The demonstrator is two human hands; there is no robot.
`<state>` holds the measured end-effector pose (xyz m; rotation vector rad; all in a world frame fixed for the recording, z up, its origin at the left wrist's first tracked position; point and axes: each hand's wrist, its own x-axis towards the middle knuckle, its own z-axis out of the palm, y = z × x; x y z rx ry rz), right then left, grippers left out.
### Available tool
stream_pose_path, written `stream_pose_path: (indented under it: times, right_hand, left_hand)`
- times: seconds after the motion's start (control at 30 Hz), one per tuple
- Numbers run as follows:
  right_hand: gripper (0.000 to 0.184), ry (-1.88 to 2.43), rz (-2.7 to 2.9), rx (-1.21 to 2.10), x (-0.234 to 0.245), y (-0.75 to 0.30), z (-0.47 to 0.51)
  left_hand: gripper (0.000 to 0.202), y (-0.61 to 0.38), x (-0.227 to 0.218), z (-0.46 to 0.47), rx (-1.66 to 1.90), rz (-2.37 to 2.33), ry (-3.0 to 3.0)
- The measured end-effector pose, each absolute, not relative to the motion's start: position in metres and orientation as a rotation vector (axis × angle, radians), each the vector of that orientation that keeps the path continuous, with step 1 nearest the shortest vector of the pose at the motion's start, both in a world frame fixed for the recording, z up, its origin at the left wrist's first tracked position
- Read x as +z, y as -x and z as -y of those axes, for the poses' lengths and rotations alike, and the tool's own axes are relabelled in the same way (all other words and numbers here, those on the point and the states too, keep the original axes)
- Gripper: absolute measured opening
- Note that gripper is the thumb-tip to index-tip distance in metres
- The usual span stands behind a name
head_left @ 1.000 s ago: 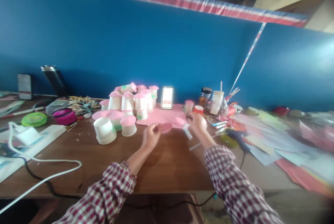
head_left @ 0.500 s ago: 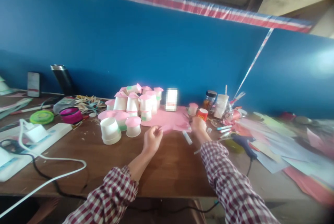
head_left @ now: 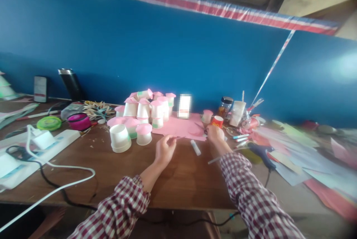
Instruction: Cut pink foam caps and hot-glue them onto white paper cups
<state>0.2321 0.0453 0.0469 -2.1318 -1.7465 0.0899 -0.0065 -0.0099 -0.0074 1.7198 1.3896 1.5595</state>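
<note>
My left hand (head_left: 164, 150) is over the brown table (head_left: 173, 179), fingers pinched on a small pink paper piece (head_left: 175, 138) that shows edge-on at the near edge of a pink paper sheet (head_left: 178, 125). My right hand (head_left: 215, 135) is closed at the sheet's right corner, just in front of a red cup (head_left: 217, 121); what it holds is too small to make out. A white glue stick (head_left: 195, 147) lies between the hands. Several white cups with pink tops (head_left: 145, 109) are piled behind the left hand, with an upturned white cup (head_left: 119, 138) in front.
A blue glue gun (head_left: 260, 151) and loose coloured papers (head_left: 301, 149) lie at the right. A white power strip (head_left: 41, 144) with cables, a pink round tub (head_left: 79, 121) and a green disc (head_left: 49, 123) are at the left. A jar (head_left: 225, 105) stands by the blue wall.
The pink piece in my left hand went from face-on to edge-on and sank toward the sheet. My right hand moved farther away, to the red cup, leaving the glue stick on the table.
</note>
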Motion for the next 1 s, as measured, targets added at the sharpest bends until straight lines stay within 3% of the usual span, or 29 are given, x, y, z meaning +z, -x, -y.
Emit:
stream_pose_path:
  times: [0.17, 0.23, 0.33, 0.47, 0.77, 0.9, 1.0]
  right_hand:
    - [0.032, 1.908, 1.687, 0.247, 0.049, -0.199, -0.018]
    - [0.042, 1.6, 1.44, 0.821, 0.044, -0.179, 0.0]
    - [0.041, 1.242, 1.273, 1.191, 0.036, -0.154, 0.022]
    - [0.042, 1.053, 1.143, 1.217, 0.03, -0.145, 0.032]
    - [0.039, 1.046, 1.265, 1.15, 0.03, -0.158, 0.035]
    - [0.05, 1.039, 1.156, 1.195, 0.028, -0.157, 0.035]
    - [0.048, 1.103, 1.188, 1.112, 0.023, -0.16, 0.03]
  left_hand:
    - [0.017, 0.008, 0.003, 0.018, 1.797, -1.253, -1.968]
    - [0.021, 0.007, 0.007, 0.023, 1.874, -1.176, -2.07]
    - [0.02, 0.005, 0.009, 0.027, 1.903, -1.126, -2.175]
    - [0.032, 0.002, 0.004, 0.026, 1.858, -1.121, -2.061]
    - [0.041, 0.004, 0.011, 0.017, 1.407, -0.901, -1.048]
    - [0.046, 0.006, 0.013, 0.019, 1.246, -0.821, -1.049]
    - [0.042, 0.009, 0.011, 0.019, 1.217, -0.871, -1.113]
